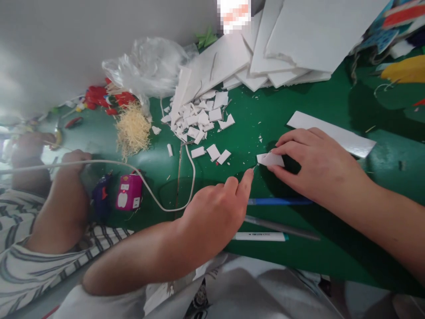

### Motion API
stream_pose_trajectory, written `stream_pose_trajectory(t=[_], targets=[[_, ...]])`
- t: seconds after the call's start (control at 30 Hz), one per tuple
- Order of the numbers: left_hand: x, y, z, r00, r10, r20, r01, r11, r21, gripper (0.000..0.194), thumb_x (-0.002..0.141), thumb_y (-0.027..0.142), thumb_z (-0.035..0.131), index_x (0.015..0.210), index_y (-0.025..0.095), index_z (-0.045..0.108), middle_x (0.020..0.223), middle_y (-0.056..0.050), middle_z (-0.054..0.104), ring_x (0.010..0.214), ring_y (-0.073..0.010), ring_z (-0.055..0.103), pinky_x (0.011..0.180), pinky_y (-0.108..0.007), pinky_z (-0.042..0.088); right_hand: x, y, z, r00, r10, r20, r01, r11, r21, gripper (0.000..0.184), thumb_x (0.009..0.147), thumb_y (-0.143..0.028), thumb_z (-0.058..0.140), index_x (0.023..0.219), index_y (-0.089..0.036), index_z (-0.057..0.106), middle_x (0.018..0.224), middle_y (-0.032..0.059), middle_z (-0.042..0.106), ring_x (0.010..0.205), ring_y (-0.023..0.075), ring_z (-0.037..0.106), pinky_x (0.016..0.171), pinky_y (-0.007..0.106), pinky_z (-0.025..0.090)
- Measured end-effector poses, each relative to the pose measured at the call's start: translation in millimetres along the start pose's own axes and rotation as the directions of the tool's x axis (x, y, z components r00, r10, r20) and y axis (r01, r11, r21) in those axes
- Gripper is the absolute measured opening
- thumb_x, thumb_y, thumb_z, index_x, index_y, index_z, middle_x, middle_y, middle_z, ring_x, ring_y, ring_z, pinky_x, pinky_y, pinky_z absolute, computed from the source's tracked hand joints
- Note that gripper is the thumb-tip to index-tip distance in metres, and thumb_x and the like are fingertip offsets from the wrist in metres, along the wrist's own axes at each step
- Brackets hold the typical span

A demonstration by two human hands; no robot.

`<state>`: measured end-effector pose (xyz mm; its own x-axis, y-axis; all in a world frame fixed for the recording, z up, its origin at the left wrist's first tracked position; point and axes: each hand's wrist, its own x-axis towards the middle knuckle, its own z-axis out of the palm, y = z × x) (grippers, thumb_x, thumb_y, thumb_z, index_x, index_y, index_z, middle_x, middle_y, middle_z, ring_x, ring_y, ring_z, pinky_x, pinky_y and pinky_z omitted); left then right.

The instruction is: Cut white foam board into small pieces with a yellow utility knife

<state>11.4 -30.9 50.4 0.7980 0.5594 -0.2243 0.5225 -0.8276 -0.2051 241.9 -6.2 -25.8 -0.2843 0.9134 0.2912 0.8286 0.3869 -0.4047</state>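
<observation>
My left hand (217,204) is closed, index finger extended, around a slim tool (255,167) of which only the thin metal tip shows. That tip is at the near left edge of a small white foam piece (272,159). The thumb and fingers of my right hand (318,161) pinch this piece against the green table (245,128). Beyond my right hand lies a long white foam strip (332,133). Close to my left hand are a blue stick (282,201), a grey flat bar (285,227) and a white marker (260,236).
Cut foam bits (199,117) lie in a heap beside stacked white foam sheets (299,35) and a clear plastic bag (149,64). A white cord (156,199) loops past my left forearm. Leftward are thin wooden sticks (133,130), a magenta box (129,192) and another person's arm (63,204).
</observation>
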Motion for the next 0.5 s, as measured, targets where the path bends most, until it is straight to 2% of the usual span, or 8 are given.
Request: stream_pose_trajectory(t=[0.17, 0.33, 0.43, 0.5], targets=[[-13.8, -1.7, 9.8, 0.996, -0.068, -0.062, 0.063, 0.996, -0.069, 0.051, 0.099, 0.008, 0.054, 0.150, 0.010, 0.057, 0.074, 0.003, 0.062, 0.054, -0.0139, 0.059, 0.048, -0.028, 0.049, 0.2, -0.1, -4.5, 0.999, 0.010, -0.052, -0.008, 0.999, 0.047, 0.013, 0.091, -0.033, 0.062, 0.088, -0.025, 0.072, 0.100, 0.0094, 0.078, 0.093, 0.0311, 0.071, 0.086, 0.051, 0.058], [-13.0, -7.8, 12.5, 0.995, -0.095, -0.042, 0.078, 0.950, -0.303, 0.044, 0.104, 0.020, 0.056, 0.149, 0.020, 0.059, 0.093, -0.002, 0.071, 0.080, -0.0187, 0.072, 0.069, -0.032, 0.061, 0.5, -4.6, -15.9, 0.998, 0.060, -0.037, -0.057, 0.995, 0.084, 0.011, 0.089, -0.032, 0.064, 0.098, -0.029, 0.071, 0.095, 0.0033, 0.081, 0.086, 0.0281, 0.075, 0.076, 0.044, 0.058], [-4.6, -17.3, 9.2, 0.981, -0.156, -0.119, 0.074, 0.857, -0.510, 0.032, 0.105, 0.028, 0.060, 0.133, 0.017, 0.070, 0.106, -0.007, 0.075, 0.093, -0.0200, 0.074, 0.078, -0.032, 0.061, 0.2, -9.6, -20.6, 0.995, -0.017, -0.099, 0.026, 0.995, 0.099, 0.012, 0.092, -0.029, 0.063, 0.102, -0.027, 0.069, 0.095, 0.0032, 0.082, 0.086, 0.0258, 0.076, 0.074, 0.040, 0.058], [6.0, -24.8, 7.0, 0.949, -0.266, -0.167, 0.085, 0.730, -0.678, 0.025, 0.104, 0.034, 0.062, 0.114, 0.015, 0.076, 0.100, -0.006, 0.076, 0.084, -0.0156, 0.072, 0.075, -0.027, 0.058, 0.0, -12.5, -23.0, 0.978, -0.121, -0.170, 0.135, 0.988, 0.074, 0.013, 0.094, -0.026, 0.065, 0.106, -0.022, 0.068, 0.099, 0.0064, 0.083, 0.090, 0.0243, 0.077, 0.077, 0.037, 0.059]])
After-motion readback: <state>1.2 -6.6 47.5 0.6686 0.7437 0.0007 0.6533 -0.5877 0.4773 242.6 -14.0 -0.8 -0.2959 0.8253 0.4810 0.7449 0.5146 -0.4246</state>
